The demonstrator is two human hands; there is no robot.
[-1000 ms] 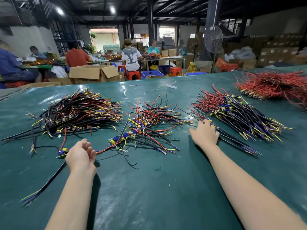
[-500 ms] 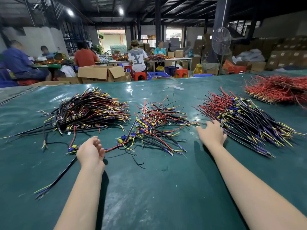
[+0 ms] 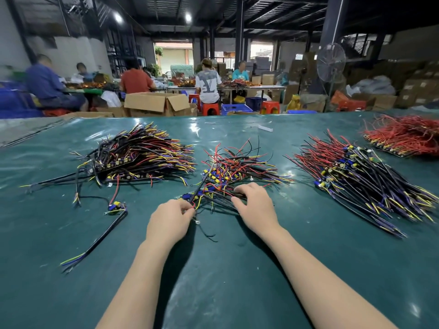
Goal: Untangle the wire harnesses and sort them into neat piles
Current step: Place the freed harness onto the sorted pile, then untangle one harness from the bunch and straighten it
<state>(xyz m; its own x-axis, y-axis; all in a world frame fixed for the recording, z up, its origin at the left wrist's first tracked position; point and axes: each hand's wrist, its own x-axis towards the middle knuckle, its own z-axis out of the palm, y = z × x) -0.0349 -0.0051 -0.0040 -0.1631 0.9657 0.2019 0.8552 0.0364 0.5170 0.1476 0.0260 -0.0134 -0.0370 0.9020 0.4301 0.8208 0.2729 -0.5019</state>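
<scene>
A tangled heap of red, black, yellow and blue wire harnesses [image 3: 240,167] lies in the middle of the green table [image 3: 213,281]. My left hand [image 3: 169,222] pinches wires at the heap's near left edge. My right hand [image 3: 255,207] lies on the heap's near edge with its fingers curled over black wires. A sorted pile of mostly black harnesses [image 3: 140,157] sits to the left. Another pile of red and black harnesses [image 3: 356,172] sits to the right, and an all-red pile [image 3: 406,136] lies at the far right.
A single harness with a long black sleeve [image 3: 104,231] lies alone at the near left. A small white scrap [image 3: 265,128] rests near the table's far edge. Beyond the table are cardboard boxes [image 3: 156,104], stools, a standing fan [image 3: 330,62] and several seated people.
Both hands have moved inward to the middle heap. The left came from beside the single harness, the right from the edge of the right pile, and both now hold wires.
</scene>
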